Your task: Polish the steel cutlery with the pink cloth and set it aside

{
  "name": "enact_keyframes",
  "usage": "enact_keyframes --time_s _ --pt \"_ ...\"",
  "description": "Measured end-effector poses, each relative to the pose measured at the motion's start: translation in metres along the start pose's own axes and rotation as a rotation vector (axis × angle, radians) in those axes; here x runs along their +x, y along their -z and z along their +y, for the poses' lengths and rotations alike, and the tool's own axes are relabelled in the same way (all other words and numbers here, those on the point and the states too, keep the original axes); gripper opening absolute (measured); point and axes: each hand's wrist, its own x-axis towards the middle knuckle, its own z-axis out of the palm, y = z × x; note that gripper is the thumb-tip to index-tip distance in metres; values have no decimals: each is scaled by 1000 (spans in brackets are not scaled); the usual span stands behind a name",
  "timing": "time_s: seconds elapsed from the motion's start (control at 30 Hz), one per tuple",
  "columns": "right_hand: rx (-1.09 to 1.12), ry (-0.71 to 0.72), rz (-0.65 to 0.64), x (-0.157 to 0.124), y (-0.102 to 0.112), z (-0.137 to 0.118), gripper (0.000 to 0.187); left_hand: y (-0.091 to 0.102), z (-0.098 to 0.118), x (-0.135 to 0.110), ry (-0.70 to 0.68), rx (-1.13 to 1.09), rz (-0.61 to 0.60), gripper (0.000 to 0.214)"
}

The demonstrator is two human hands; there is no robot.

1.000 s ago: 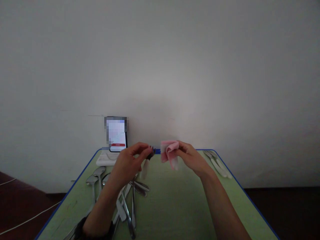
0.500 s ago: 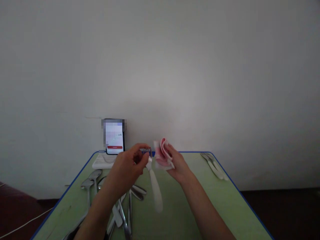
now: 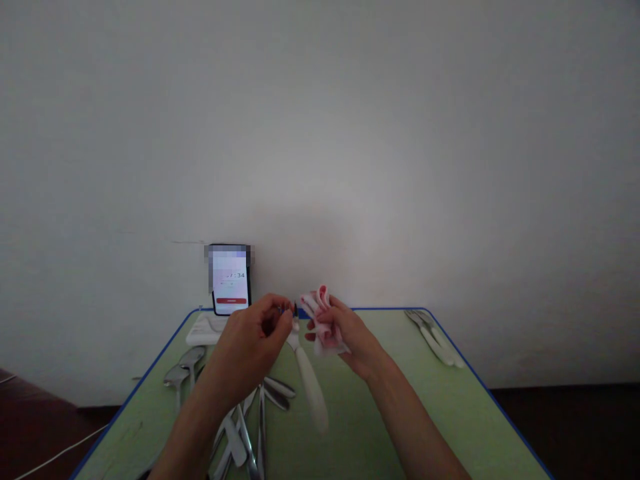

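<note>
My left hand (image 3: 253, 347) pinches the metal head end of a white-handled fork (image 3: 309, 381), whose handle hangs down toward me above the green table (image 3: 380, 347). My right hand (image 3: 345, 337) is closed around a bunched pink cloth (image 3: 320, 313) and holds it against the fork's upper part, right beside my left fingertips. Both hands are raised above the middle of the table, near its far edge.
A pile of several metal spoons and utensils (image 3: 240, 413) lies on the left under my left forearm. A few white-handled forks (image 3: 433, 330) lie at the far right. A phone (image 3: 230, 280) stands lit against the wall on a white pad (image 3: 205, 328).
The fork came into my left hand with its handle swinging down toward me. My right hand brought the pink cloth left and down onto the fork near my left fingers.
</note>
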Motion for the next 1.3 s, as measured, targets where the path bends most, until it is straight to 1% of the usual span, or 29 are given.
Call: enact_keyframes --time_s 0.13,0.27,0.37,0.43,0.53,0.57,0.67,0.73,0.83,0.93,1.07,1.13,1.2,1.3 --pt "-19 -42 -103 -3 -3 -4 29 0 0 0 -9 -29 -15 30" --pt "-15 -55 -153 -5 -6 -1 32 2 0 0 7 -23 -13 30" --pt "-35 -69 -164 -7 -6 2 29 3 -1 1 27 -54 -28 32" --pt "-110 -15 -155 -8 -6 2 27 3 -1 1 40 -77 -36 34" --pt "-310 138 -165 -9 -5 0 24 3 -2 1 51 -107 -39 35" --pt "-373 170 -166 -9 -4 -2 22 3 -2 1 51 -117 -39 35" --pt "-529 174 -133 -10 -3 -5 15 2 -2 0 40 -138 -46 36" --pt "-607 169 -125 -10 -2 -6 13 2 -2 -1 38 -138 -46 36" --pt "-668 209 -157 -12 -1 -9 19 2 -4 0 45 -131 -50 34" --pt "-693 235 -159 -16 0 -14 27 1 -6 2 35 -105 -67 27" --pt "-739 249 -177 -23 0 -21 47 -2 -10 4 34 -88 -98 19" --pt "-752 262 -199 -26 1 -25 54 -3 -12 5 34 -83 -116 16" --pt "-796 284 -222 -28 2 -27 54 -5 -14 6 17 -65 -133 13" --pt "-940 349 -268 -28 1 -27 41 -9 -14 8 -22 -8 -115 11"
